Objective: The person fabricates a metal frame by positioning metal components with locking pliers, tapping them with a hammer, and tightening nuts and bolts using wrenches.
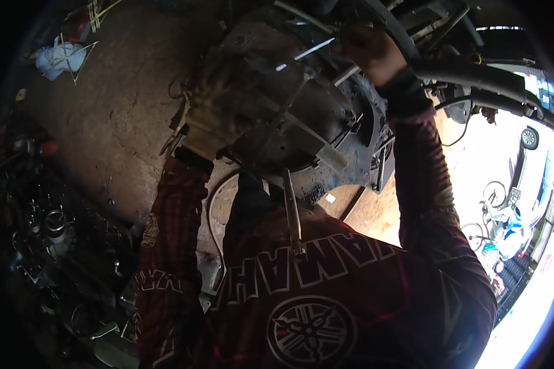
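Note:
My left hand [210, 117] wears a tan work glove and rests at the left edge of a large dark metal part [271, 111]; its fingers look spread, though shadow and blur soften them. At the upper right, my right hand [378, 56] is curled beside the frame, with its fingertips in deep shadow. From these fingers a thin bright metal rod [305, 54] points down and left over the part. Pale flat bars [314, 144] cross the metal part. Another light bar [292, 212] stands out toward my chest.
Dark tubes [474, 77] run along the upper right. Greasy parts [55, 230] lie at the lower left on the brown ground [117, 123]. A crumpled pale blue item [61, 58] is at the upper left. Bicycles [493, 194] and a vehicle wheel [529, 138] show at the bright right side.

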